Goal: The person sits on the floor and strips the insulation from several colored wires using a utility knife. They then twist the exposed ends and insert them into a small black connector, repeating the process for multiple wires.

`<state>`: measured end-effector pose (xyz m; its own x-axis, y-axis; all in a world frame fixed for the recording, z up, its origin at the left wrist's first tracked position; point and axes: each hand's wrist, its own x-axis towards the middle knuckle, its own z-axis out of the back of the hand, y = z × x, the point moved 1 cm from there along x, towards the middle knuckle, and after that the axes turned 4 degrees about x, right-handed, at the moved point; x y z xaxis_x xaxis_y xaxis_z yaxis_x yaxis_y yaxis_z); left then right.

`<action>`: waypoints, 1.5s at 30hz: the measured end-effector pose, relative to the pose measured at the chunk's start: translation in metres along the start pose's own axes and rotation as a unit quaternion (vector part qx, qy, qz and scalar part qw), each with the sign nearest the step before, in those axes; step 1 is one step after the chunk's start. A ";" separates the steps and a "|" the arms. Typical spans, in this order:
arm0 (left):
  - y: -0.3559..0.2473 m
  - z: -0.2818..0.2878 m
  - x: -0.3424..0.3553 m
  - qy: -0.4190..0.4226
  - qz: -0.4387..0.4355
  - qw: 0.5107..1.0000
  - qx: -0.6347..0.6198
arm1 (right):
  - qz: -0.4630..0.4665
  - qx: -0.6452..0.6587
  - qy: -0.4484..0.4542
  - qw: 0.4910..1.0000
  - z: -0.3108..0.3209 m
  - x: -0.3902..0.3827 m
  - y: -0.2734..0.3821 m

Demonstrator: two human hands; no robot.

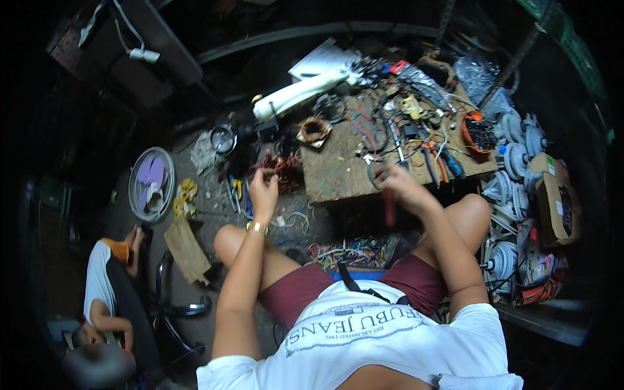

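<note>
Left of the desk (325,172) lies the copper wire (284,170), springy and light by its look, best pinched in a bundle. The left hand (264,193) is at its near edge; whether its fingers grip, I can't tell. The right hand (406,188), by the desk's edge, has fingers closed round a blurred red tool (390,209), probably stiff, best held mid-handle.
</note>
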<state>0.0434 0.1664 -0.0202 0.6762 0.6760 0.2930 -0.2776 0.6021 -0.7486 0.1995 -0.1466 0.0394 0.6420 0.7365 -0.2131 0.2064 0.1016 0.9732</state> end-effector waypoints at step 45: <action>-0.265 -0.362 0.264 0.214 -0.348 0.898 0.162 | 0.124 0.435 -0.218 0.865 0.137 -0.039 0.032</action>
<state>0.5426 0.0315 0.0406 0.9441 -0.0961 0.3152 0.1773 0.9544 -0.2401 0.2819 -0.2642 0.0668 0.9247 0.3216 -0.2040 0.3776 -0.7047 0.6007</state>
